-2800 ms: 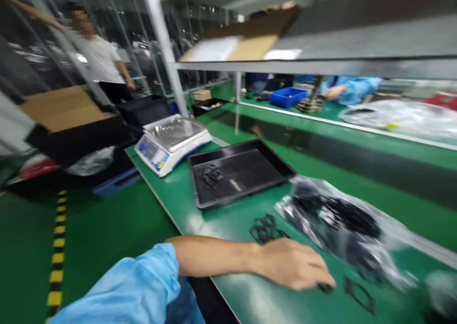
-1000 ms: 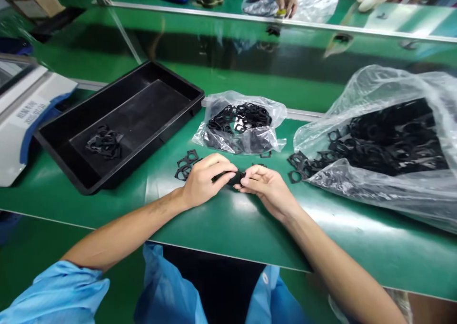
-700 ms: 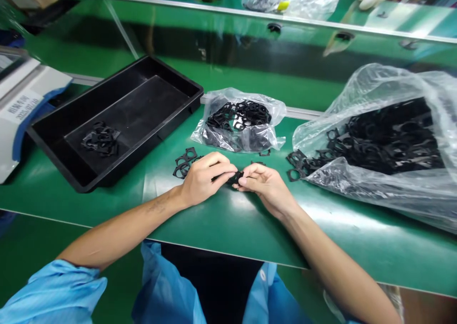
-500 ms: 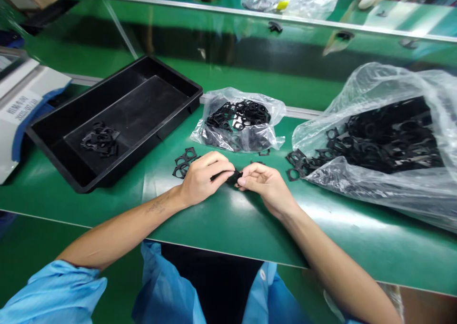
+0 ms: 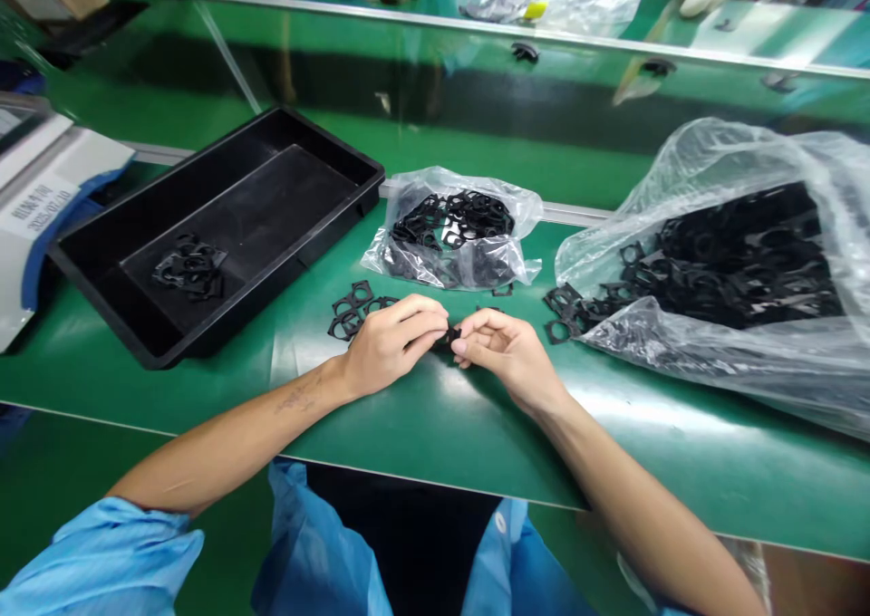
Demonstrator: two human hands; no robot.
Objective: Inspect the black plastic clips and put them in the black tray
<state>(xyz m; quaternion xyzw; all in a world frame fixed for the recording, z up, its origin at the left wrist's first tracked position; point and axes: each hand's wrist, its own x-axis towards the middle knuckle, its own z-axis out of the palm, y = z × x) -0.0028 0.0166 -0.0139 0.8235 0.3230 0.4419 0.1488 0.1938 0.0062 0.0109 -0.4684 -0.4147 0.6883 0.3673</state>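
Note:
My left hand (image 5: 391, 340) and my right hand (image 5: 507, 349) meet over the green table, both pinched on one small black plastic part (image 5: 449, 334) held between their fingertips. Most of the part is hidden by my fingers. A few loose black frame-shaped parts (image 5: 350, 312) lie just left of my left hand. Behind my hands sits a small clear bag of black parts (image 5: 459, 226). A large clear bag of the same parts (image 5: 730, 263) lies open at the right, with some spilled parts (image 5: 564, 312) at its mouth.
A black tray (image 5: 95, 276) at the left holds a little heap of black parts (image 5: 188, 270). A white and blue scale (image 5: 41, 208) stands at the far left edge. A metal rail (image 5: 577, 213) runs behind the bags. More bags and items lie on the far bench.
The camera swung from looking left along the bench to looking down at the table. Over the last second my fingertips have drawn closer together on the part; the hands have stayed in place.

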